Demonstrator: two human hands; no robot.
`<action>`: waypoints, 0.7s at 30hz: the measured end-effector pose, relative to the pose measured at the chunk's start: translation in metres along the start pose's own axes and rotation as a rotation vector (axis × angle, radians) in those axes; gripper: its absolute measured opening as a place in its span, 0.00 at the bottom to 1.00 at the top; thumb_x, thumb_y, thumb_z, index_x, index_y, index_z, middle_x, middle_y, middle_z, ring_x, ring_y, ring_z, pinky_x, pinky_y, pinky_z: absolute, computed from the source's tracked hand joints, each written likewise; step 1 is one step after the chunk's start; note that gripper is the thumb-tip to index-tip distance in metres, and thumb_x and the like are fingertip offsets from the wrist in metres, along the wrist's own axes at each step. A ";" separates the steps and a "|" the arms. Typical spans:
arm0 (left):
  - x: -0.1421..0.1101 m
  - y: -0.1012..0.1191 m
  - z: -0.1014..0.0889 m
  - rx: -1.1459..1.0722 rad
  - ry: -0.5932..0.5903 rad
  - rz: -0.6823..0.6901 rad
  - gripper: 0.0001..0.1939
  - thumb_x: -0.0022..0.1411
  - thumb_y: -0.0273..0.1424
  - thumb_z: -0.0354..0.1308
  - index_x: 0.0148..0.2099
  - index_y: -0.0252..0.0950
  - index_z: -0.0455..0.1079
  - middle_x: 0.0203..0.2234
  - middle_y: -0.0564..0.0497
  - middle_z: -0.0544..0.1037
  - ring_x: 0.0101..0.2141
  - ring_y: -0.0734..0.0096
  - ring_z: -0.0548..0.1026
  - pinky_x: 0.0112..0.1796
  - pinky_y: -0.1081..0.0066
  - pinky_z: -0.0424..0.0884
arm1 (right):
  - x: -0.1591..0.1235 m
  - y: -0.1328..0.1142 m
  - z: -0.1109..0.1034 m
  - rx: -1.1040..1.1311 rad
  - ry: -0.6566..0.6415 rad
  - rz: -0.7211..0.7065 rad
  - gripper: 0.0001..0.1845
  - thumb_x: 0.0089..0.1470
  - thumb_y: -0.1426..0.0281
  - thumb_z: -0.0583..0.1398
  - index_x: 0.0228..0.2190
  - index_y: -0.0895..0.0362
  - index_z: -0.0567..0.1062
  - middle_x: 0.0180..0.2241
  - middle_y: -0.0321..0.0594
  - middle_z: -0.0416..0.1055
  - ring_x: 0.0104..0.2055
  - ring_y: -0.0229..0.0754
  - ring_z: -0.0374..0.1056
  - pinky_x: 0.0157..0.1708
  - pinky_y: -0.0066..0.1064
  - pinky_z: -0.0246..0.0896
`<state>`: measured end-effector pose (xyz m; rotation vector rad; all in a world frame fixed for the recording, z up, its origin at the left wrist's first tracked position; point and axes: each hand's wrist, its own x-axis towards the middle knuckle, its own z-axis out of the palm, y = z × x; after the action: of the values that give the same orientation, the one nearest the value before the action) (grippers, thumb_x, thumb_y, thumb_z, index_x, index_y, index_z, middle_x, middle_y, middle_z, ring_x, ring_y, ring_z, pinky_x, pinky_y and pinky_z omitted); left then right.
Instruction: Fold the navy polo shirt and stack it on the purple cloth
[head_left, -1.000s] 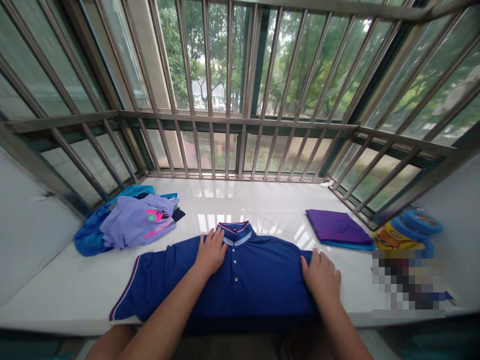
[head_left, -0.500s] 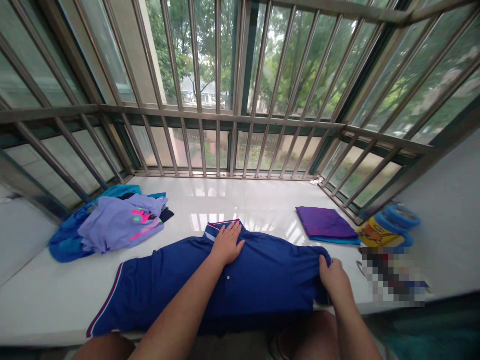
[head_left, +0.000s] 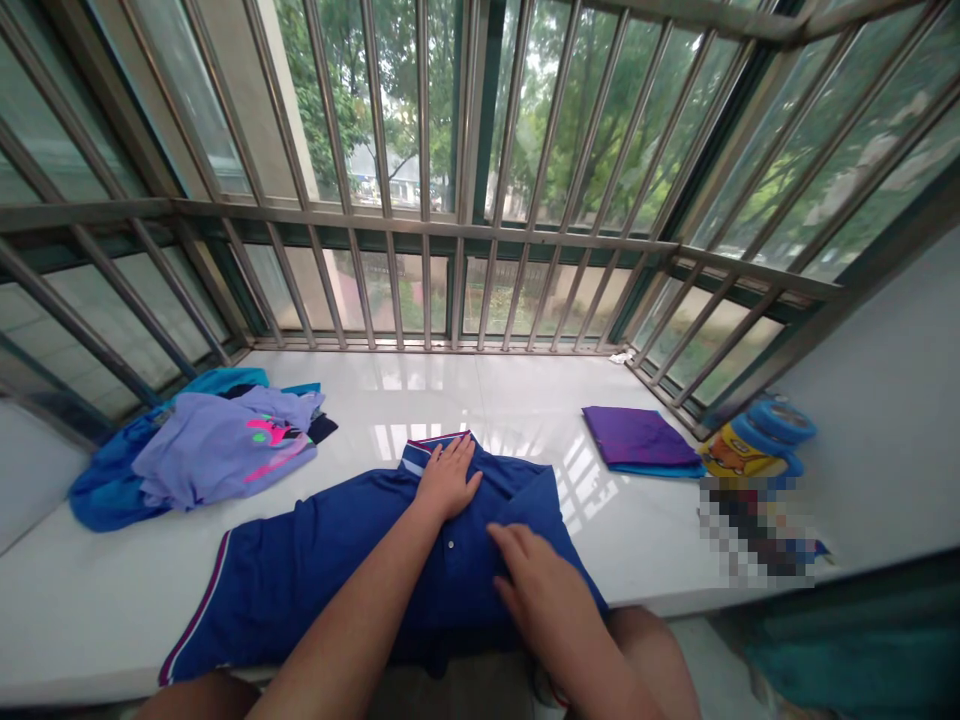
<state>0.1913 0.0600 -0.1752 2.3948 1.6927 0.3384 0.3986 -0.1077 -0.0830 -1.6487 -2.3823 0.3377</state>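
A dark blue polo shirt [head_left: 315, 550] lies on the white sill in front of me. Its collar has white and maroon trim, a small button shows below it, and a striped sleeve edge reaches out to the left. My left hand [head_left: 450, 478] rests flat just below the collar with its fingers stretched out. Over the shirt's middle is my right hand [head_left: 541, 578], thumb and fingers apart, with no cloth visibly gripped. The shirt's right side is folded inward, leaving a slanted edge. My forearms cover part of the lower shirt.
On the left is a loose pile of clothes with a lavender shirt [head_left: 225, 445] on top. A folded purple cloth [head_left: 641, 437] lies at right on a blue one. Beyond it stands a blue and yellow bottle [head_left: 757, 440] near a blurred patch. Metal bars [head_left: 480, 235] line the window.
My right hand has carried the shirt's right sleeve side inward over the middle and let go of it. My left hand stays near the collar. The view has shifted slightly.
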 end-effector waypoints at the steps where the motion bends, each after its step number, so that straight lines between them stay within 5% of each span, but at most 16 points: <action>1: 0.000 0.000 0.000 0.001 0.003 0.000 0.36 0.76 0.46 0.46 0.80 0.39 0.55 0.78 0.45 0.56 0.77 0.52 0.53 0.74 0.45 0.49 | -0.004 -0.011 0.006 0.016 -0.073 -0.088 0.32 0.63 0.66 0.63 0.66 0.43 0.70 0.65 0.43 0.73 0.59 0.55 0.75 0.54 0.40 0.72; 4: 0.000 0.001 0.000 -0.002 0.012 0.002 0.36 0.76 0.46 0.46 0.80 0.40 0.55 0.78 0.46 0.56 0.77 0.52 0.54 0.74 0.45 0.50 | -0.015 -0.007 0.015 0.044 -0.108 -0.100 0.21 0.68 0.64 0.60 0.60 0.45 0.76 0.60 0.42 0.77 0.56 0.53 0.76 0.55 0.40 0.71; 9: 0.000 0.000 0.001 -0.020 0.010 0.006 0.36 0.76 0.46 0.47 0.80 0.39 0.55 0.78 0.45 0.56 0.77 0.52 0.53 0.74 0.44 0.49 | -0.016 0.067 0.023 -0.166 0.093 0.261 0.16 0.74 0.63 0.53 0.53 0.53 0.78 0.50 0.51 0.78 0.51 0.55 0.75 0.52 0.42 0.70; 12: 0.003 -0.001 0.000 -0.023 0.004 0.008 0.36 0.76 0.46 0.47 0.80 0.39 0.55 0.78 0.45 0.56 0.77 0.52 0.53 0.74 0.44 0.49 | -0.015 0.098 0.031 -0.282 0.066 0.369 0.16 0.73 0.61 0.56 0.53 0.56 0.76 0.49 0.53 0.77 0.49 0.55 0.75 0.49 0.41 0.70; 17: 0.014 -0.001 -0.005 -0.047 -0.026 0.023 0.37 0.76 0.47 0.47 0.80 0.36 0.55 0.78 0.44 0.55 0.77 0.52 0.53 0.74 0.43 0.48 | 0.004 0.101 0.035 -0.423 0.105 0.479 0.18 0.74 0.63 0.52 0.52 0.57 0.78 0.49 0.54 0.77 0.49 0.55 0.75 0.44 0.38 0.70; 21: 0.029 -0.001 -0.008 -0.074 -0.032 0.037 0.38 0.75 0.47 0.48 0.80 0.37 0.55 0.78 0.44 0.55 0.77 0.51 0.53 0.74 0.42 0.48 | 0.051 0.089 0.048 -0.360 0.204 0.383 0.27 0.74 0.65 0.49 0.66 0.64 0.71 0.69 0.62 0.66 0.70 0.60 0.63 0.67 0.50 0.59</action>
<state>0.1976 0.0874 -0.1655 2.3679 1.5963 0.3592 0.4446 -0.0326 -0.1540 -2.1826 -2.0562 -0.2076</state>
